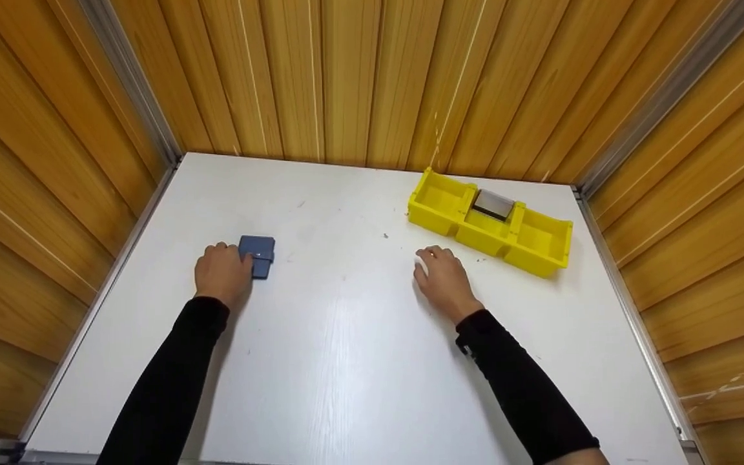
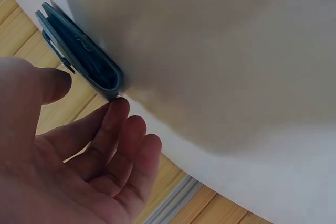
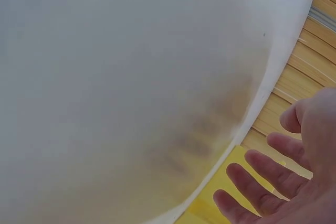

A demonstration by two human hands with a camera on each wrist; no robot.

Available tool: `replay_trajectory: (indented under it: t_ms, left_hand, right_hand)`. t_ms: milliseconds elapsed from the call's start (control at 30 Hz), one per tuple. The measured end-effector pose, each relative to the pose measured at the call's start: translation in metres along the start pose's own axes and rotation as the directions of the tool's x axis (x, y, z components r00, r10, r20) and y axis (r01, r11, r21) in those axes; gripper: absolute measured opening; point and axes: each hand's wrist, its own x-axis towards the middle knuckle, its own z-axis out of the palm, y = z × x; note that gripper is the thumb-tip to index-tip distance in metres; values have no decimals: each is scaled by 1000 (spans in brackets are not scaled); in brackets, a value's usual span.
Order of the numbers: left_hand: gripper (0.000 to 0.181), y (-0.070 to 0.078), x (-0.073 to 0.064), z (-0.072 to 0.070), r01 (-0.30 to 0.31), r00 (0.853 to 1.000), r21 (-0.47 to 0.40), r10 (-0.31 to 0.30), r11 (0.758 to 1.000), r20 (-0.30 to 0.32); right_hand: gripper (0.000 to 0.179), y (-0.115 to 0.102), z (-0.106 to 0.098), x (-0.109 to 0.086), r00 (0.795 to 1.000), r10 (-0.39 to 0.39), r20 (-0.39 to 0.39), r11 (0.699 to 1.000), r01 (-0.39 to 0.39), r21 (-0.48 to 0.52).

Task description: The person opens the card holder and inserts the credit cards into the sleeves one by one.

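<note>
Touching blue wallet (image 1: 257, 248), just right of left hand (image 1: 223, 274), with loose, parted fingers; with loose right hand (image 1: 444, 279) farther off.

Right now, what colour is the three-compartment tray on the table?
The three-compartment tray is yellow, clearest in the head view.

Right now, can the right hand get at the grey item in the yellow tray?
Likely yes: the right hand is empty and near the yellow tray, and the grey item sits uncovered in its middle compartment; only the front wall needs clearing.
</note>
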Motion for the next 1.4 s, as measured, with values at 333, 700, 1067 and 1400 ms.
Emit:
replay_trajectory:
  t_ms: [333,700,1067,1400]
  left_hand:
    - [52,2,3,-3,72,992,-87,-62,994,110]
    - [51,12,5,-7,135,988,-236,-113,962,106]
    - [40,35,5,-4,221,969,-420,-151,880,193]
    - [40,75,3,9,272,947,-501,-135,821,292]
  right_hand:
    - [39,-2,-2,1,1000,4,15,1000,-3,-20]
    - [41,0,-5,1,1000,13,25,1000,-13,-19]
    - [35,-4,-10,1,1000,-16,-5,999,16,-32]
    - [33,-9,-16,-1,1000,-19,-4,999,19,-33]
